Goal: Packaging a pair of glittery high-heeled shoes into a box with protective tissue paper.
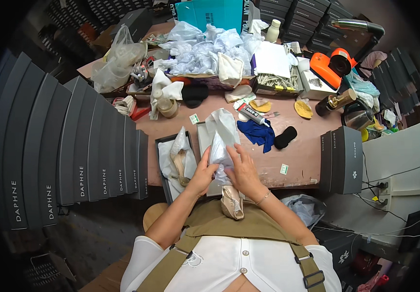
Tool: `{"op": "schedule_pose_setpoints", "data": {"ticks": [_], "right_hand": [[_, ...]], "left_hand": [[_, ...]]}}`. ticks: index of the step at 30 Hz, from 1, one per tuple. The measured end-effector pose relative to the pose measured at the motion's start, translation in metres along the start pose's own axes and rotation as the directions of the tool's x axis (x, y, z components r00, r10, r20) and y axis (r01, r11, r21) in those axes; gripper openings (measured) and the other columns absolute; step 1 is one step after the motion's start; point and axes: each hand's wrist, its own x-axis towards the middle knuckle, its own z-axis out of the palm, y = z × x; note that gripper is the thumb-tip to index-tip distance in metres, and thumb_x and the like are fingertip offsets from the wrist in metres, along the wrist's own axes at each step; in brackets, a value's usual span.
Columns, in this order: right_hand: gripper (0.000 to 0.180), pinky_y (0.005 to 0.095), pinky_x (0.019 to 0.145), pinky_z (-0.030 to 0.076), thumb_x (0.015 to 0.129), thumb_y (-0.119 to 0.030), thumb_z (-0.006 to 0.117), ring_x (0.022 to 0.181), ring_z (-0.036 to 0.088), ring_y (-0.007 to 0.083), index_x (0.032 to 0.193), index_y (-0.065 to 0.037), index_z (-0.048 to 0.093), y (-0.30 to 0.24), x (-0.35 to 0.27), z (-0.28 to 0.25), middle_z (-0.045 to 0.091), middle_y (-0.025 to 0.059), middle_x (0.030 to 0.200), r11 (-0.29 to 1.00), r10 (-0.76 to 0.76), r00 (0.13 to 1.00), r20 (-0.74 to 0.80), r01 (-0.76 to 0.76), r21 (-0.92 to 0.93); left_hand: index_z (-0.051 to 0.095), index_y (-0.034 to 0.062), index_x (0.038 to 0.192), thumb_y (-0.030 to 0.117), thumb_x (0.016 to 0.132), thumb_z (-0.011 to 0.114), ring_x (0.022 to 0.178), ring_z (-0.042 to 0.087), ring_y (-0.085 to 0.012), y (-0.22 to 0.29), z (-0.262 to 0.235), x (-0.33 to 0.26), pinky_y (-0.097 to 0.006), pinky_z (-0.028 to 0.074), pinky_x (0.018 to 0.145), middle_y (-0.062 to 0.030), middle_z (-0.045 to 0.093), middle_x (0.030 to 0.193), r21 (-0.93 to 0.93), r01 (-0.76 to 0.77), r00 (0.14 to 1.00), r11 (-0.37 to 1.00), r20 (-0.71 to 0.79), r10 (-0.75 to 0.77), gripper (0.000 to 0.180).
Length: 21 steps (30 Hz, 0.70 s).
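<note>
In the head view, at the centre of the frame, the left hand (204,174) has its thumb and fingers closed on the near left side of a crumpled white paper bundle (218,155). The right hand (246,173) flanks its right side, fingers partly spread and bent; whether they pinch the paper or merely rest against it, I cannot tell. Holding it from both sides probably keeps something so limp from slumping or unfolding.

Just below the hands, a beige shoe (233,203) lies between the forearms, near the table edge, presumably there to be within easy reach while both hands are busy. Left of centre, another pale shoe (178,155) lies on white paper in an open dark box (159,155); the lining likely shields it from rubbing.

Behind the bundle, a white sheet (223,122) spreads over a pale tray (202,134). Farther up, a heap of crumpled white paper (207,48) seems kept there as a supply at arm's length. The closed grey boxes (100,146) on the left and the smaller group of boxes (341,160) at right stand aside, which leaves the middle for handwork.
</note>
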Motion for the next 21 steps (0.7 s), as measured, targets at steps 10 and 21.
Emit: {"op": "schedule_pose_setpoints", "data": {"ticks": [10, 21], "right_hand": [[0.059, 0.0416, 0.085, 0.047, 0.078, -0.002, 0.057, 0.106, 0.053, 0.042, 0.132, 0.002, 0.035, 0.014, 0.009, 0.014, 0.048, 0.0258, 0.121, 0.943, 0.017, 0.98, 0.199, -0.082, 0.323], [0.055, 0.0457, 0.074, 0.048, 0.077, -0.003, 0.054, 0.089, 0.058, 0.0407, 0.129, 0.002, 0.038, 0.015, 0.022, 0.015, 0.057, 0.0251, 0.1, 0.98, 0.17, 0.935, 0.31, -0.195, 0.051]], "left_hand": [[0.014, 0.0137, 0.147, 0.007, 0.091, 0.043, 0.109, 0.052, -0.0153, 0.009, -0.001, -0.012, -0.032, 0.046, 0.088, -0.007, 0.044, 0.131, 0.0, 0.09, 0.994, 0.996, -0.064, -0.09, 0.063], [0.013, 0.0022, 0.145, 0.01, 0.087, 0.055, 0.118, 0.045, -0.0228, 0.005, 0.013, -0.01, -0.034, 0.038, 0.098, -0.0139, 0.039, 0.135, 0.495, -0.219, 0.967, 0.841, -0.004, 0.254, 0.072]]}}
